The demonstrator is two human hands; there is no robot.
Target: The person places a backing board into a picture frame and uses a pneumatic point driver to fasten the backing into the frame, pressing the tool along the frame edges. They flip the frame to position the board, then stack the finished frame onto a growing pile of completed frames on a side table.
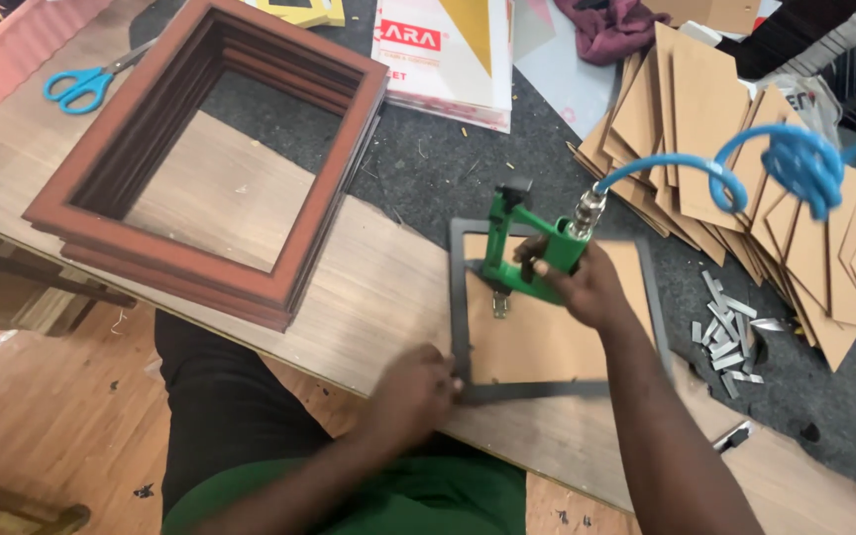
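The grey picture frame (468, 297) lies face down in the lower middle of the view on the wooden surface (369, 287), with its brown backing board (537, 342) showing and its long side running up and down the view. Your right hand (582, 287) is wrapped tight around the green air stapler (527, 253), which stands on the top left part of the backing, while your left hand (413, 391) presses down on the frame's lower left corner, so the right hand is nearer the tool's working spot. A curly blue hose (785, 163) runs off to the upper right, over a pile of brown boards (705, 109), and a stack of red-brown frames (210, 149) sits at the upper left beside blue scissors (81, 84).
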